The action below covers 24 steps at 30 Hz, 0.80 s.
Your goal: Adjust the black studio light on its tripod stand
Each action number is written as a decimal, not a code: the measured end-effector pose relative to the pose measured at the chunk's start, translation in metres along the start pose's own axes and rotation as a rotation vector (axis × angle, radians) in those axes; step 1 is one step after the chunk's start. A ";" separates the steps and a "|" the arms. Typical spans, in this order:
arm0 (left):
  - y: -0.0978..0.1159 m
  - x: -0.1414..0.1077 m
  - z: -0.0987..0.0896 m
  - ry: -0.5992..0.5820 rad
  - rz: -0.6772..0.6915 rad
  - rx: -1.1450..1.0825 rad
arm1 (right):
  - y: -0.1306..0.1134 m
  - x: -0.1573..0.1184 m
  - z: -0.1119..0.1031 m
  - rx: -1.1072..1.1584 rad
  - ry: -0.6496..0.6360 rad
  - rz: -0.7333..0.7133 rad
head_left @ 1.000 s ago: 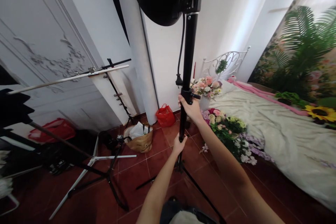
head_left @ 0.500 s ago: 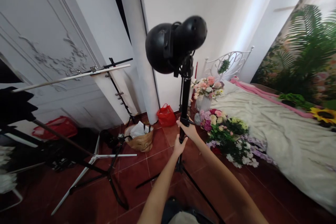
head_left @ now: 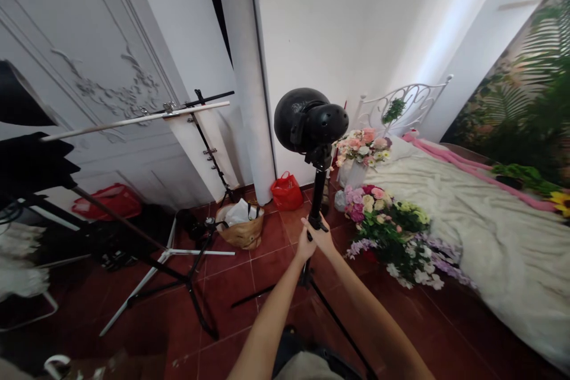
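Note:
A black light stand [head_left: 317, 193] rises upright in front of me, its dark legs spread on the red tiled floor. On its top sits a black studio lamp [head_left: 307, 120] with a round reflector, tilted to the left and away. My left hand [head_left: 305, 246] is closed around the pole just under a black clamp collar [head_left: 317, 224]. My right hand [head_left: 324, 238] is wrapped round the pole at that collar, close against the left hand. The palms and some fingers are hidden behind the pole.
Bunches of artificial flowers [head_left: 387, 214] lie beside a bed [head_left: 499, 237] on the right. A woven basket [head_left: 244, 233] and a red bag [head_left: 286, 191] stand on the floor ahead. To the left are a white-legged stand [head_left: 167, 256] and a white crossbar [head_left: 133, 122].
The lamp has come down in view with the upper pole, which has shortened. My hands are now closer together on the stand. The view has shifted slightly left.

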State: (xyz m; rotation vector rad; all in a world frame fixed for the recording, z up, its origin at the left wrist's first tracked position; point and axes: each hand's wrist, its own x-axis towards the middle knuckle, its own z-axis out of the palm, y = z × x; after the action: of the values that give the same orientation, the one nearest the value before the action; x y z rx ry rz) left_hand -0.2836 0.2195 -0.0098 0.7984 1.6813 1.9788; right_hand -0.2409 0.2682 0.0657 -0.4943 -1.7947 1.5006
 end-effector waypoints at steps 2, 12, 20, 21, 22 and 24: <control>-0.007 0.001 0.000 -0.020 0.064 0.002 | 0.003 -0.001 -0.006 -0.025 -0.052 0.007; 0.004 -0.001 0.004 0.002 0.083 0.091 | 0.040 -0.048 -0.068 -0.541 -0.165 -0.295; 0.013 -0.005 0.005 0.028 0.077 0.173 | 0.061 -0.041 -0.071 -0.610 -0.266 -0.270; 0.013 -0.006 0.005 0.032 0.074 0.180 | 0.061 -0.036 -0.070 -0.583 -0.262 -0.260; 0.012 -0.006 0.005 0.035 0.071 0.185 | 0.061 -0.032 -0.069 -0.550 -0.257 -0.249; 0.012 -0.007 0.004 0.042 0.064 0.196 | 0.062 -0.024 -0.067 -0.471 -0.240 -0.216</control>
State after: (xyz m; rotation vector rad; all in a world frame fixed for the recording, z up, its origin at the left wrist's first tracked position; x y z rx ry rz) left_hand -0.2748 0.2158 0.0015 0.8940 1.9189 1.9048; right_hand -0.1856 0.3122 0.0032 -0.3377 -2.3238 1.0197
